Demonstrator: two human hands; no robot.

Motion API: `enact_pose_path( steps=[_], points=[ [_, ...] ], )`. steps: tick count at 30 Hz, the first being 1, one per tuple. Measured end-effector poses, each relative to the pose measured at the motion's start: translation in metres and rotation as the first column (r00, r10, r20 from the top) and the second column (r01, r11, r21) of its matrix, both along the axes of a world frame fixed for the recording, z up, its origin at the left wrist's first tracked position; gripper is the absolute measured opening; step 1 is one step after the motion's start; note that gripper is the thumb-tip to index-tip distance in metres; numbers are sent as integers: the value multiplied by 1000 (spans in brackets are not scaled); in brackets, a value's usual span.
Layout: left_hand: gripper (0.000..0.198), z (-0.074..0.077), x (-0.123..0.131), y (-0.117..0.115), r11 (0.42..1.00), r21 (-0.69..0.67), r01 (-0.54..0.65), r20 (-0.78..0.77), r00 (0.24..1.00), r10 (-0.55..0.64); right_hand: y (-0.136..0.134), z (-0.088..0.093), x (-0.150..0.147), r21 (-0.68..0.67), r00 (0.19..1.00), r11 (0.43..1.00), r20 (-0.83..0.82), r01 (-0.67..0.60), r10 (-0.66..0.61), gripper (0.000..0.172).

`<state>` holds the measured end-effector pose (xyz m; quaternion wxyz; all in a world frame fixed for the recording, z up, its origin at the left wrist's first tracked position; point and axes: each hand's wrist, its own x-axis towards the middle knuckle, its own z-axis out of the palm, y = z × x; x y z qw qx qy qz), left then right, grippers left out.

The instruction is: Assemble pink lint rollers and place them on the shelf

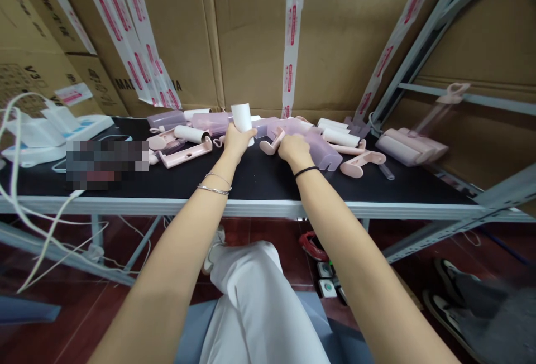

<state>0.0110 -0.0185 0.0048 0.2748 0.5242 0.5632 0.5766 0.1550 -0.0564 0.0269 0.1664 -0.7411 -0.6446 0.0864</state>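
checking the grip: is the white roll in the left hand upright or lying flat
Upright: the white roll stands on end in the left hand, flat top facing up, above the black table.

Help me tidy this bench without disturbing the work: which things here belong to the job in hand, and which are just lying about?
In the job: white roll in the left hand; pink handle in the right hand; spare handles, spare rolls, purple covers on the black table.
Lying about: white machine, cables, cardboard boxes, tape strips.
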Motion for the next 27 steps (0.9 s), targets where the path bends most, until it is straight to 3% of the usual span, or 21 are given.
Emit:
enact_pose_path(
  steps=[8,13,18,22,24,26,27],
  points=[
    [48,1,0,-2,1000,0,-10,-14,1000,10,-5,-8,-4,115,981,979,115,-167,153,41],
    [47,-1,-1,2,1000,3,-16,-19,1000,16,-1,-9,-1,143,1000,990,28,-18,14,40],
    [48,-2,-2,3,1000,9,0,-26,1000,0,-1,-9,-2,133,997,988,30,-78,75,47],
    [48,-1,-2,-1,1000,6,-6,-56,998,6,3,-14,-2,126,999,991,2,-53,54,50],
    [47,1,-2,-4,1000,-5,2,-104,995,-3,11,-15,1,232,996,972,-78,-34,54,43],
    [50,2,-1,-8,1000,-24,13,-195,981,-17,22,-13,4,433,960,901,-244,-17,135,35],
    [52,3,-1,-10,999,-38,28,-249,968,-36,28,-11,6,516,905,857,-363,-2,220,32]
  ],
)
